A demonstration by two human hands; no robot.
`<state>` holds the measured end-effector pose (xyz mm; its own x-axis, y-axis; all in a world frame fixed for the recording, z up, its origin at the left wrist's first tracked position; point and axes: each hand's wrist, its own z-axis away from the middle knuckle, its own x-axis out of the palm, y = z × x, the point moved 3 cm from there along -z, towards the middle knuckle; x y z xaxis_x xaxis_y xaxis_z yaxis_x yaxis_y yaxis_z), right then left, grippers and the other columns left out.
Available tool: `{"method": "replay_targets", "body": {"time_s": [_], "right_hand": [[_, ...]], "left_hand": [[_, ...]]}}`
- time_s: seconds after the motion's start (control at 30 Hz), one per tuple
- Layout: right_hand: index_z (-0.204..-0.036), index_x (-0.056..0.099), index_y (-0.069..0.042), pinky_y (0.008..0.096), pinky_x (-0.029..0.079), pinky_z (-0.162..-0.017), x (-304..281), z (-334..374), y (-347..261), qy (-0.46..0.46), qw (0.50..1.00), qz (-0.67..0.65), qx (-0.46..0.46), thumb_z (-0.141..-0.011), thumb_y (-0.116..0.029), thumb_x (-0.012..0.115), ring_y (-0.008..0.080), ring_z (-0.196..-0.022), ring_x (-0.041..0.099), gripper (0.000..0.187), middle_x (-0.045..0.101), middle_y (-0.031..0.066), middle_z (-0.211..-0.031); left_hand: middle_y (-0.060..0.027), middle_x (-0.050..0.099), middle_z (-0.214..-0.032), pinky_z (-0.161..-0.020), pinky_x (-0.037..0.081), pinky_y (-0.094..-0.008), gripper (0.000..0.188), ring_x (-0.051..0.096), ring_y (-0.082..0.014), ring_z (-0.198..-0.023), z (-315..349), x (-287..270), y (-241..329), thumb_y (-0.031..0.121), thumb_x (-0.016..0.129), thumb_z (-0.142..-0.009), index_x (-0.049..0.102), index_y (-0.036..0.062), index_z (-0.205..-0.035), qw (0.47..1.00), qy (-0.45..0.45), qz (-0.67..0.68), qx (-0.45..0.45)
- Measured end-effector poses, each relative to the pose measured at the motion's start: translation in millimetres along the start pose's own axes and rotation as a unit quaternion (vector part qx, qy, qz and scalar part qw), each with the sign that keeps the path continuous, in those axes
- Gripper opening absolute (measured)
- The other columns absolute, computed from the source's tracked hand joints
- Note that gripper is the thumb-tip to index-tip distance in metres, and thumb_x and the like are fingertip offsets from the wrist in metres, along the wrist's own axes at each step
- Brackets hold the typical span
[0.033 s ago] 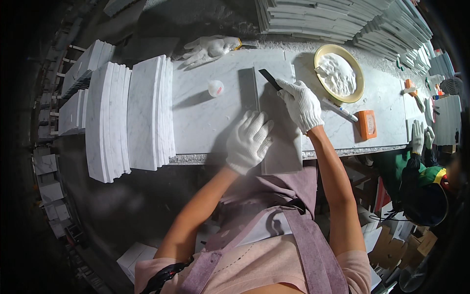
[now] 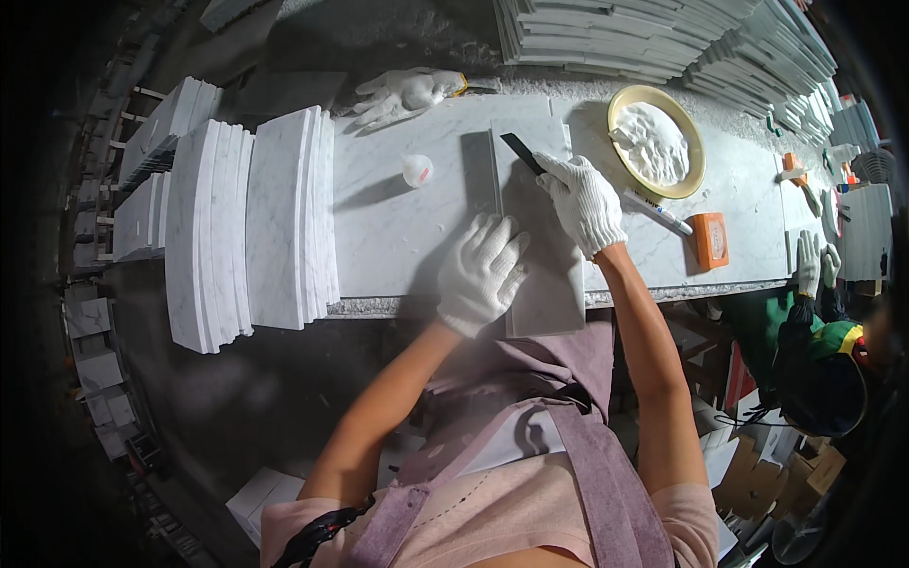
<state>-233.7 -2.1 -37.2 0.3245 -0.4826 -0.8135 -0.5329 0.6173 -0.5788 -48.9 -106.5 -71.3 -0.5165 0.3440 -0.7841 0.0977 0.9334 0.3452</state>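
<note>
while the person worked with both hands in white gloves, the biggest thing in front of them was a long stone bench (image 2: 379, 237). big piles of pale tiles (image 2: 606, 33) stood behind it, and more stacks (image 2: 284, 218) sat at its left end. one long grey slab (image 2: 544, 275) lay in front of the person, and its near end poked out past the front edge of the bench. that end could have tipped down, i think, if somebody pushed hard on it. a yellow bowl (image 2: 702, 156) with white powder (image 2: 651, 142) in it sat near the slab's right side, and a swing of the right arm might have knocked it and made a mess. the two hands were apart. the left hand (image 2: 483, 275) had its fingers loosely spread at the slab's left edge, not squeezing anything, so the slab could have slid if it got a hard shove. the right hand (image 2: 579, 201) was closed around a thin black tool (image 2: 521, 153) over the slab's far part. if the tool slipped in the soft glove, it might have scratched the stone or poked the left hand. an orange block (image 2: 710, 241) lay to the right, with a white pen (image 2: 668, 216) next to it. a small white bottle (image 2: 417, 171) sat on the left, well apart from the hands.
</note>
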Motion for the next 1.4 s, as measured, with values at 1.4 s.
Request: {"method": "replay_targets", "body": {"time_s": [1.4], "right_hand": [[-0.136,0.073,-0.025,0.0451,0.057,-0.081,5.8,-9.1,-4.3,-0.042,0.998,0.044,0.001,-0.102,-0.014,0.057,0.0356,-0.091,0.071,0.039,0.069,0.0162,-0.101]], "left_hand": [[-0.0119,0.062,-0.143,-0.102,0.052,-0.0470,0.041,0.060,-0.0379,-0.132,-4.2,0.2,-2.7,0.031,0.076,-0.092,0.073,0.0162,-0.130,1.000,-0.007,0.030,-0.006]]}}
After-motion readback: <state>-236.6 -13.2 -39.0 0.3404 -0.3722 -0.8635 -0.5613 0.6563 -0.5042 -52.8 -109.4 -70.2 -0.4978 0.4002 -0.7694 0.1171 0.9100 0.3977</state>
